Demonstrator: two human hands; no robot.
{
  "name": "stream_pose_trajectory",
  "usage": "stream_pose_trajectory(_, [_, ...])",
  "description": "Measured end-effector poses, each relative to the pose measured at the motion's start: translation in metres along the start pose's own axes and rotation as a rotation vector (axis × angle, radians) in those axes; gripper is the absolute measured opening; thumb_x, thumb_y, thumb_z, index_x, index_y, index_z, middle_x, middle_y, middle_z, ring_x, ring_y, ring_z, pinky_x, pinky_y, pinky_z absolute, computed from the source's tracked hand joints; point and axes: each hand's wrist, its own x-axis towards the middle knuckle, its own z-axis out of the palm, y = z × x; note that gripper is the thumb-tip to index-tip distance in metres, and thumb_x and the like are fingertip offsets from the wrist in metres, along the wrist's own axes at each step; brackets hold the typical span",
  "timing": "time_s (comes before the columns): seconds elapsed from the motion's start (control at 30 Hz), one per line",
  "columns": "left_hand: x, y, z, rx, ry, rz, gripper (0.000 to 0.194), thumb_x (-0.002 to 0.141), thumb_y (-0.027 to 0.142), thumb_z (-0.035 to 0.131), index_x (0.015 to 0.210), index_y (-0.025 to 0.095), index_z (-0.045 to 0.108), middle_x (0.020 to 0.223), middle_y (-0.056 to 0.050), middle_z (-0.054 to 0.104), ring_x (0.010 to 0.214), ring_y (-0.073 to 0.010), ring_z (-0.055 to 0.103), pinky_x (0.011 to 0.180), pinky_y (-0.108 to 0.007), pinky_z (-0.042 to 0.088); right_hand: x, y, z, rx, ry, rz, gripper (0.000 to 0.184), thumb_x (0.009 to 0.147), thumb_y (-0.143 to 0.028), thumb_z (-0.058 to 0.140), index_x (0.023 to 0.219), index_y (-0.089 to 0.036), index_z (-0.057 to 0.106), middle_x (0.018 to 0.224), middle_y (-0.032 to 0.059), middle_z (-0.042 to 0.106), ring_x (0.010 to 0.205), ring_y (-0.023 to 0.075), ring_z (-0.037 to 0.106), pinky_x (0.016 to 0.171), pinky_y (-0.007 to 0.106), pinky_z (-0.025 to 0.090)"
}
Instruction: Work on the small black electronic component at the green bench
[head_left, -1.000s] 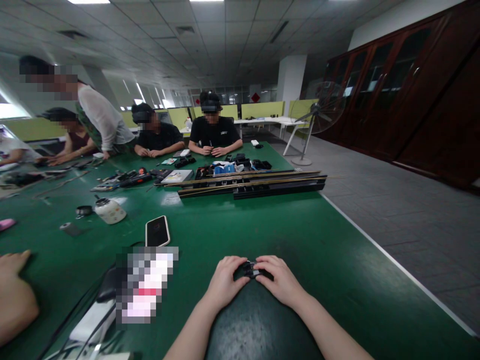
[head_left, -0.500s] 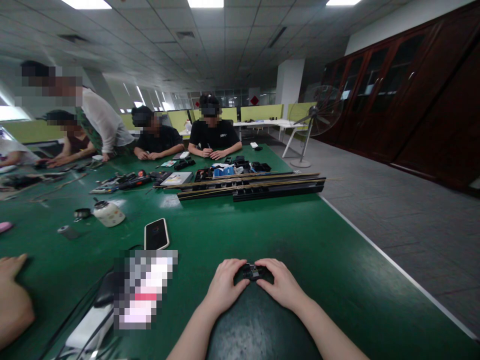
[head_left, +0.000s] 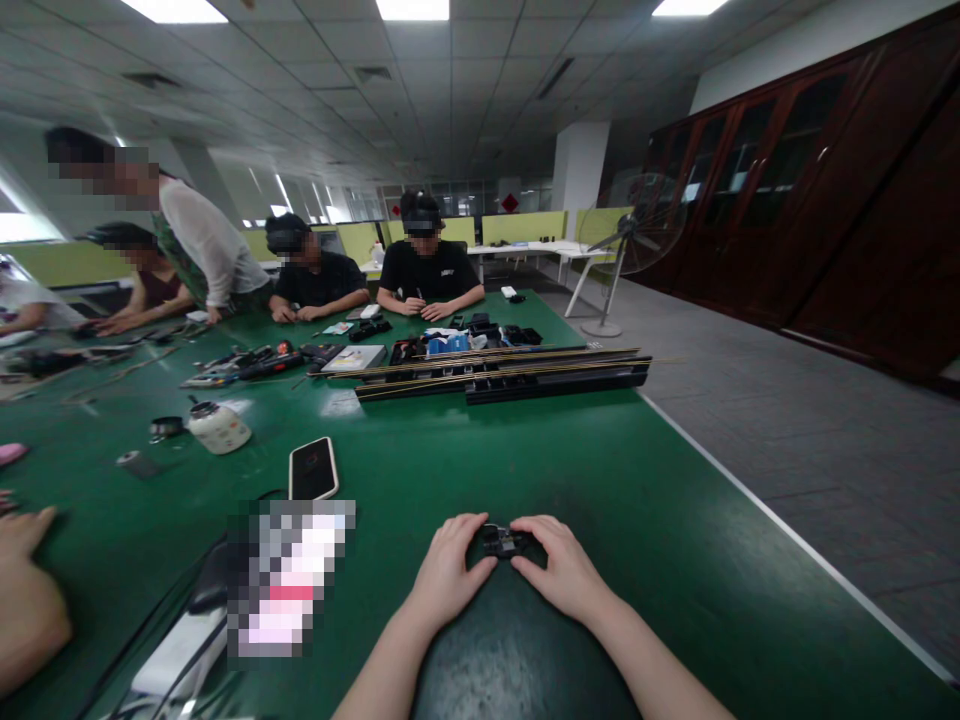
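A small dark device (head_left: 504,541) with fine metallic parts lies low over the green tabletop (head_left: 570,470), between my hands. My left hand (head_left: 451,562) curls round its left end, thumb and fingers gripping the edge. From the other side my right hand (head_left: 559,560) holds the right end in the same way. Both thumbs are on the near side and the fingertips on the far side. The device is too small in the view to name its kind. Its lower face is hidden.
A phone (head_left: 313,469) and a white power strip (head_left: 180,650) with cables lie left of my hands. Further off are a pale jar (head_left: 218,427) and long black rails (head_left: 555,382) with thin rods. Another person's arm (head_left: 30,610) rests at the left edge; several people sit or stand beyond.
Both hands and the device stay nearly in place, with only a slight shift of the fingers. At the left edge, a bit more of another person's fingers shows.
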Motion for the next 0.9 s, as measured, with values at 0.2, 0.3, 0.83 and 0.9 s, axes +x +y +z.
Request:
stream_pose_trajectory(0.2, [0.0005,0.0017,-0.0014,-0.006,-0.023,-0.014,0.047,0.074,0.026,0.066,0.119,0.024,0.053,0.113,-0.007,0.058,0.105,-0.0253,0.052,0.092,-0.043,0.042,-0.0002,-0.0016,-0.0007,-0.012,-0.014,0.031,0.032,0.072,-0.023,0.061,0.103,-0.023,0.061,0.105,0.0054,0.064,0.102,0.0228,0.055,0.090,0.038,0.040])
stream_pose_trajectory(0.3, [0.0007,0.0028,-0.0024,0.003,-0.038,-0.023,0.046,0.074,0.026,0.066,0.118,0.024,0.053,0.112,-0.007,0.059,0.104,-0.0254,0.052,0.091,-0.043,0.042,-0.0001,-0.0028,-0.0017,-0.013,-0.023,0.039,0.031,0.072,-0.024,0.061,0.103,-0.024,0.061,0.105,0.0052,0.064,0.101,0.0230,0.055,0.090,0.039,0.041])
stream_pose_trajectory(0.83, [-0.0004,0.0011,-0.0017,0.064,-0.053,0.013,0.050,0.074,0.027,0.066,0.122,0.022,0.050,0.116,-0.008,0.056,0.108,-0.0254,0.050,0.093,-0.042,0.041,0.0000,-0.0021,-0.0010,-0.011,-0.012,0.044,0.029,0.072,-0.024,0.062,0.102,-0.023,0.061,0.104,0.0055,0.065,0.100,0.0227,0.056,0.090,0.038,0.041])
stream_pose_trajectory(0.9, [-0.0003,0.0021,-0.0026,0.060,-0.053,0.010,0.047,0.076,0.026,0.064,0.121,0.022,0.051,0.115,-0.008,0.057,0.107,-0.0249,0.050,0.093,-0.041,0.041,0.0004,-0.0029,-0.0016,-0.011,-0.013,0.041,0.029,0.073,-0.024,0.062,0.101,-0.022,0.061,0.104,0.0058,0.065,0.100,0.0226,0.056,0.090,0.038,0.041])
